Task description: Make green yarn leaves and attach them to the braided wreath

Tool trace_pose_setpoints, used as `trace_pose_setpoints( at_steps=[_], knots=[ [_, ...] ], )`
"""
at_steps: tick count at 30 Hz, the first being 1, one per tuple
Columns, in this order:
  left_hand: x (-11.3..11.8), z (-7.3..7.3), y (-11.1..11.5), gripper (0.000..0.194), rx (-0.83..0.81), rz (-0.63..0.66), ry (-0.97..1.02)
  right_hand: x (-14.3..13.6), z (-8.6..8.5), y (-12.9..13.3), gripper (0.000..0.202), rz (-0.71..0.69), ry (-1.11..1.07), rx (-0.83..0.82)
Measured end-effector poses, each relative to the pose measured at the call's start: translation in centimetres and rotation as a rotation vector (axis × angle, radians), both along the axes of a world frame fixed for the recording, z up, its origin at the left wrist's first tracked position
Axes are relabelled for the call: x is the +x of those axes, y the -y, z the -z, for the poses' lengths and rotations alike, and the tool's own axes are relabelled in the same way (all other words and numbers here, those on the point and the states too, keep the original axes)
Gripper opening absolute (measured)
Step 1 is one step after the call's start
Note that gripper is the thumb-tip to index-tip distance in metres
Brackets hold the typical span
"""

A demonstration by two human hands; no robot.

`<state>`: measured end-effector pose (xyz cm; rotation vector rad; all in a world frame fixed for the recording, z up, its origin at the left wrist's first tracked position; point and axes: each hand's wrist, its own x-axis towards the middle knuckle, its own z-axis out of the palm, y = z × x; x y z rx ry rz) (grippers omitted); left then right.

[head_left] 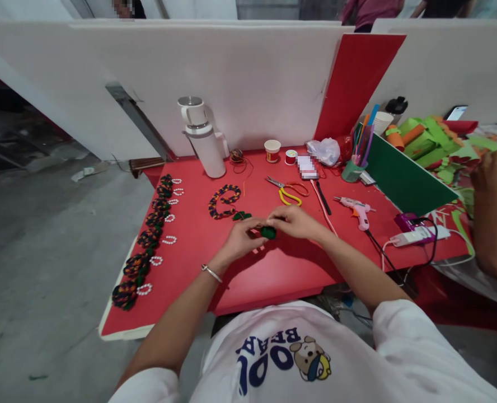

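Note:
A small dark green fuzzy piece (268, 232) is held between my two hands over the red table (248, 277). My left hand (243, 239) pinches it from the left, fingers bent around its edge. From the right, my right hand (292, 223) has its fingertips closed on its top. Just beyond my left hand lies another green piece (242, 216), beside a curled multicolour braided strand (215, 205). Scissors with red and yellow handles (290, 193) lie beyond my right hand.
Dark braided bundles (149, 237) and bead loops (169, 240) line the left edge. A flask (206, 148), paper cup (272, 150) and phone (307, 167) stand or lie at the back. Right are a pink glue gun (357, 210), power strip (420, 235) and another person's hand (492, 170).

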<state>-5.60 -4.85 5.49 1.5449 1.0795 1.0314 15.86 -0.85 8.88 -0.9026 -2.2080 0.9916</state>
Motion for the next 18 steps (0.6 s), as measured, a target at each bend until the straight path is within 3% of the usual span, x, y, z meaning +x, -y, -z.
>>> trace_pose_setpoints(
  at_steps=[2, 4, 7, 9, 11, 14, 18],
  knots=[
    [0.1, -0.4, 0.2, 0.046, -0.108, -0.023, 0.163, -0.2, -0.2, -0.9, 0.031, 0.100, -0.021, 0.003],
    [0.0, -0.9, -0.4, 0.049, -0.075, -0.182, 0.269, -0.4, 0.1, -1.0, 0.032, 0.144, 0.038, 0.010],
    [-0.8, -1.3, -1.9, 0.040, 0.100, -0.375, 0.131, -0.9, 0.5, -0.3, 0.028, 0.035, 0.149, 0.050],
    [-1.1, -1.3, -2.5, 0.033, 0.176, -0.347, -0.007, -1.1, 0.4, -0.2, 0.026, -0.003, 0.127, 0.092],
    [-1.2, -1.1, -2.6, 0.032, 0.143, -0.221, -0.027, -1.3, 0.1, -0.7, 0.025, 0.044, 0.023, 0.117],
    [-0.9, -0.9, -2.5, 0.041, -0.043, -0.062, 0.129, -1.6, -0.6, -2.4, 0.024, 0.170, -0.152, 0.090],
    [-0.1, -1.3, -4.2, 0.053, -0.156, -0.104, 0.412, -2.4, -0.8, -4.5, 0.019, 0.242, -0.235, 0.035]
  ],
)
